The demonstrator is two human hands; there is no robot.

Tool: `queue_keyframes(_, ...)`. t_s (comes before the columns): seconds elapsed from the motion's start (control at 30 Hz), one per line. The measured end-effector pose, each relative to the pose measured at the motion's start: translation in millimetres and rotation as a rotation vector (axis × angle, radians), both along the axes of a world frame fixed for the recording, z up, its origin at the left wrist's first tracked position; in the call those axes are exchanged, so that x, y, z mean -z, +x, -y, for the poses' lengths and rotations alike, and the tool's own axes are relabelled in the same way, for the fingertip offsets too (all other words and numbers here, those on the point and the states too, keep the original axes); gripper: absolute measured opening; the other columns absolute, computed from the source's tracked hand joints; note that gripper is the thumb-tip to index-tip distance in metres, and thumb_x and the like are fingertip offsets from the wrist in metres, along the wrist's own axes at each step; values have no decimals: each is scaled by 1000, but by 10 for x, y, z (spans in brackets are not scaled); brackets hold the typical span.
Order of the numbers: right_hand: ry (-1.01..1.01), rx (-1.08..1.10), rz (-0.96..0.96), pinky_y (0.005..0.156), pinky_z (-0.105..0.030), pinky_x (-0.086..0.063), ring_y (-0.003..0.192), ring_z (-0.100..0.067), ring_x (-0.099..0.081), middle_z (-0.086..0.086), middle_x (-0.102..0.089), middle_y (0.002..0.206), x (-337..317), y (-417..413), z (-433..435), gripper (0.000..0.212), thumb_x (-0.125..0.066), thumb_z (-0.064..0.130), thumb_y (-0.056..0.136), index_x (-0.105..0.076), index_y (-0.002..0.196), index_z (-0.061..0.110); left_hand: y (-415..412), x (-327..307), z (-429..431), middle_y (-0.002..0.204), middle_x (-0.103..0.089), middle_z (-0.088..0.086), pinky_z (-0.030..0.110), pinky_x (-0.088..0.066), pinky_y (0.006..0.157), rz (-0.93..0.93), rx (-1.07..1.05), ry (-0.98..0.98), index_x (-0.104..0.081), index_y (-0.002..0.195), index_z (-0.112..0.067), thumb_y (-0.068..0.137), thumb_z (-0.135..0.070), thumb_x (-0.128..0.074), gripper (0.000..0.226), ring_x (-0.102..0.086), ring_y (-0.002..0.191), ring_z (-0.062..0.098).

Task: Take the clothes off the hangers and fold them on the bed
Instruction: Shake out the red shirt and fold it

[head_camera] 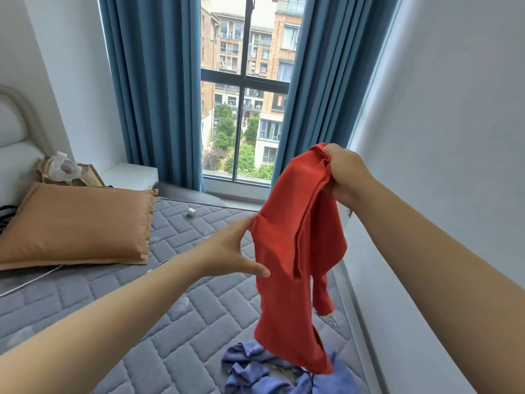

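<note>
Right hand: clenched on the bunched top of the red long-sleeved shirt, holding it up.
Left hand: spread, fingers straight, touching the shirt's left edge.
Shirt: hangs over a crumpled blue garment on the bed.

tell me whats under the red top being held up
A crumpled blue garment lies on the grey mattress below the red top, which the right hand holds up. The hem covers part of it, so that patch is hidden.
</note>
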State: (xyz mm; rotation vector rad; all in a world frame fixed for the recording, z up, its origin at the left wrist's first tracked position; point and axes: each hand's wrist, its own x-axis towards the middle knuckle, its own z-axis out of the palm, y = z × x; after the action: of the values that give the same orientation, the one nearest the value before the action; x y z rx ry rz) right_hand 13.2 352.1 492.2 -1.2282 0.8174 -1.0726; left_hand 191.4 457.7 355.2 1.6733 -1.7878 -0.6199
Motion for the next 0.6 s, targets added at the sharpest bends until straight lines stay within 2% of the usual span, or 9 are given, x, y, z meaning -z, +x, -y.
queue_keyframes(0.07, 17, -5, 32, 52, -24, -49, 50, -14, -58, -3, -61, 53, -68, -42, -8, 28, -41, 9, 97, -60, 77, 7, 6, 1, 79, 152, -26, -16, 24, -23, 112, 28, -36, -10, -16, 150, -33, 55, -52, -87, 120, -25, 140, 5)
queue_keyframes(0.13, -17, 13, 0, 45, -19, -45, 43, -10, -53, 0, -55, 49, -127, -101, -5, 30, -42, 10, 97, -55, 70, 9, 8, -67, 151, 146, -38, -12, 26, -29, 111, 25, -50, -44, -17, 152, -32, 61, -46, -86, 115, -36, 135, 7)
queue_keyframes(0.2, -80, 54, -96, 38, -13, -37, 34, -6, -45, 6, -47, 41, -162, -159, 5, 33, -42, 12, 97, -48, 64, 13, 7, -164, 227, 113, -61, -11, 23, -42, 91, 64, -15, -122, -43, 139, -32, 70, -35, -82, 79, -55, 107, 7)
queue_keyframes(0.27, -114, 72, -157, 39, -13, -37, 35, -6, -43, 5, -44, 44, -158, -195, 26, 31, -44, 14, 97, -48, 66, 13, -26, -258, 276, 86, -60, -8, 23, -41, 72, 169, 36, -172, -64, 98, -30, 80, -28, -73, 20, -56, 83, 11)
queue_keyframes(0.3, -122, 75, -166, 42, -15, -39, 38, -7, -45, 2, -45, 49, -146, -206, 42, 29, -44, 14, 97, -50, 69, 12, -46, -292, 288, 81, -56, -7, 23, -39, 68, 186, 58, -186, -61, 81, -30, 84, -26, -68, 9, -54, 77, 12)
queue_keyframes(0.37, -123, 85, -135, 53, -24, -45, 51, -13, -52, -6, -53, 64, -121, -225, 79, 25, -43, 13, 99, -59, 81, 7, -92, -298, 304, 73, -51, -6, 24, -36, 63, 126, 60, -182, -54, 69, -23, 88, -28, -56, 20, -48, 69, 9)
queue_keyframes(0.43, -73, 49, -17, 63, -28, -53, 65, -18, -63, -12, -64, 80, -106, -262, 124, 23, -42, 11, 101, -62, 104, 0, -108, -330, 309, 67, -51, -5, 28, -36, 62, -10, -15, -177, -58, 73, -10, 84, -30, -46, 26, -44, 62, 8)
queue_keyframes(0.5, 14, -43, 96, 70, -29, -58, 81, -23, -69, -17, -67, 99, -56, -315, 159, 25, -39, 11, 103, -49, 123, -1, -92, -368, 335, 67, -54, -6, 28, -37, 63, -90, -92, -170, -63, 80, -5, 89, -24, -45, 28, -46, 61, 7)
queue_keyframes(0.6, 90, -66, 9, 77, -35, -57, 105, -32, -64, -20, -55, 127, 139, -389, 190, 37, -41, 14, 104, -36, 139, 3, -115, -445, 389, 68, -51, 0, 29, -34, 59, -122, -190, -132, -62, 78, 0, 94, -21, -43, 32, -46, 64, 13)
